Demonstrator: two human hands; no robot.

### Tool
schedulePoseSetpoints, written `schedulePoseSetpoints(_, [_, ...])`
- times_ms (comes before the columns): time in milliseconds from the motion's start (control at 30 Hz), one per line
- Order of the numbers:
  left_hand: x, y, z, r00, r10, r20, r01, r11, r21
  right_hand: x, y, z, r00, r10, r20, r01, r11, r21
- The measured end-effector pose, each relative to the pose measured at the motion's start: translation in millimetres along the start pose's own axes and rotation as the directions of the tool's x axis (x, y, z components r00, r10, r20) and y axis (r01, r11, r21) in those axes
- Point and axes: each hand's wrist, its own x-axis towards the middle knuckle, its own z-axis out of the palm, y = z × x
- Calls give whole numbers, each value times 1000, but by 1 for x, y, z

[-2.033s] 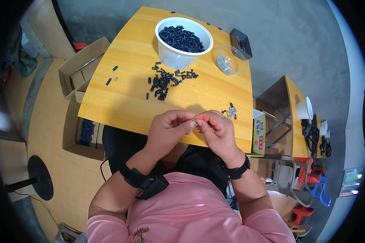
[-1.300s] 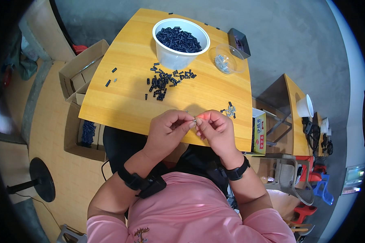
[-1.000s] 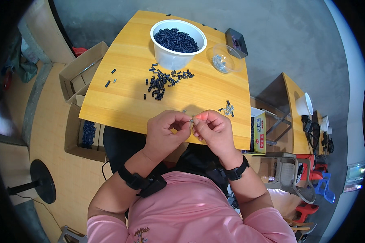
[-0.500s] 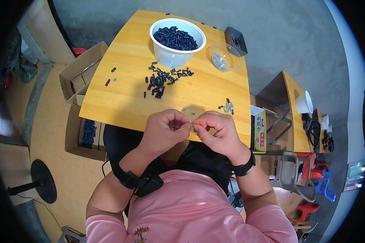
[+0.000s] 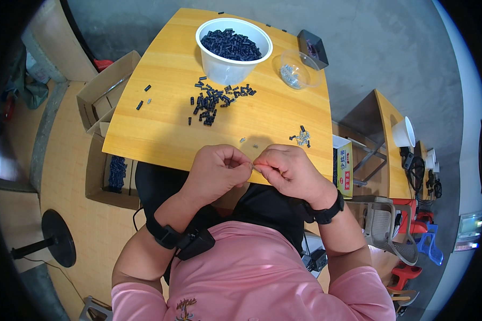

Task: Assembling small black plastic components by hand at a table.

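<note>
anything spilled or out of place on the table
Nothing damaged. A loose heap of small black parts lies on the yellow table beside the white tub, and two strays sit apart toward its left edge.

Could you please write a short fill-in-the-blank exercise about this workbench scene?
1. The white tub holds small ___ parts.
2. Both hands, left and right, pinch a tiny part at the table's ___ edge.
3. The loose pile lies just in front of the ___.

Missing words: black; near; tub
</note>
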Motion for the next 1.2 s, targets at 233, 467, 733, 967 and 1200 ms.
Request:
schedulePoseSetpoints(233, [-2,-8,9,979,153,-138,-152,988,12,-1,-7,12,991,82,-108,-81,997,18])
schedulePoseSetpoints(467, [-2,-9,12,948,238,-211,-237,971,32,-3,-11,23,954,216,-207,-189,972,142])
schedulePoseSetpoints(733, [2,-12,23,923,358,-141,-352,934,67,-6,4,35,857,493,-147,-306,717,626])
schedulePoseSetpoints(967, [63,-22,23,848,164,-504,-235,969,-81,52,40,62,553,803,-223,-260,420,870])
schedulePoseSetpoints(1200, [35,10,-36,912,122,-392,-219,953,-212,16,28,-7,727,630,-271,-422,722,548])
